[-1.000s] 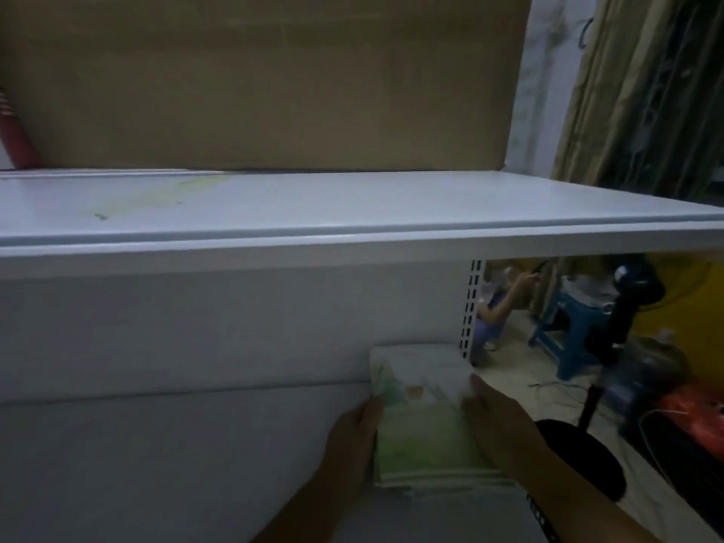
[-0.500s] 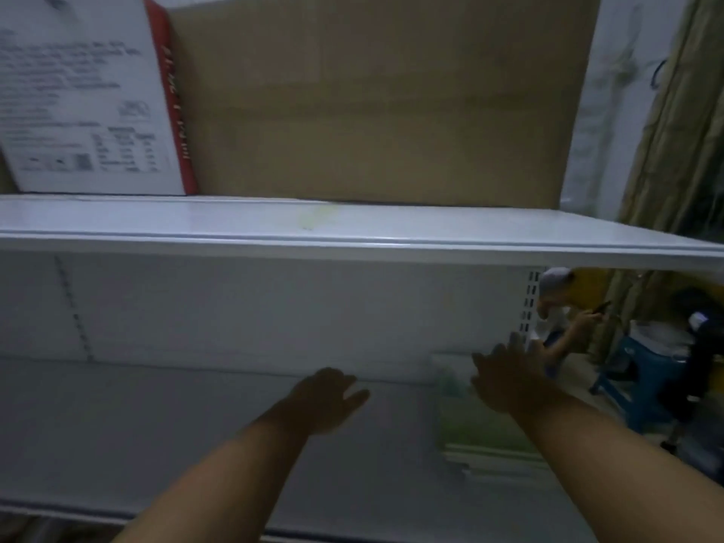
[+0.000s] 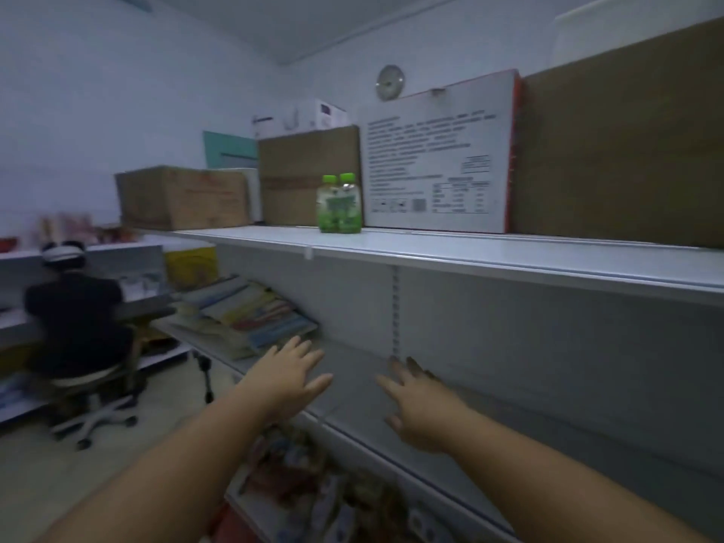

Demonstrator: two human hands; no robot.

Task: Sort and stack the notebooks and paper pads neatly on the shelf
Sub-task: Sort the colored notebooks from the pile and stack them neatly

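Several thin notebooks [image 3: 250,315] with soft, pastel paper covers lie fanned and overlapping in a loose, slanted heap at the left end of the grey metal shelf [image 3: 354,389]. Both hands hold nothing. The left hand [image 3: 286,376] hovers just right of the heap, fingers straight and spread, and the right hand [image 3: 419,405] beside it is likewise spread over bare shelf. Overhead, the upper shelf [image 3: 470,252] carries brown cardboard boxes [image 3: 180,197], two green-capped bottles [image 3: 339,203] and a white carton [image 3: 435,158] whose dense print is too blurred to read. Colourful packets [image 3: 313,484] fill the tier below, and a seated person [image 3: 78,315] sits far left.
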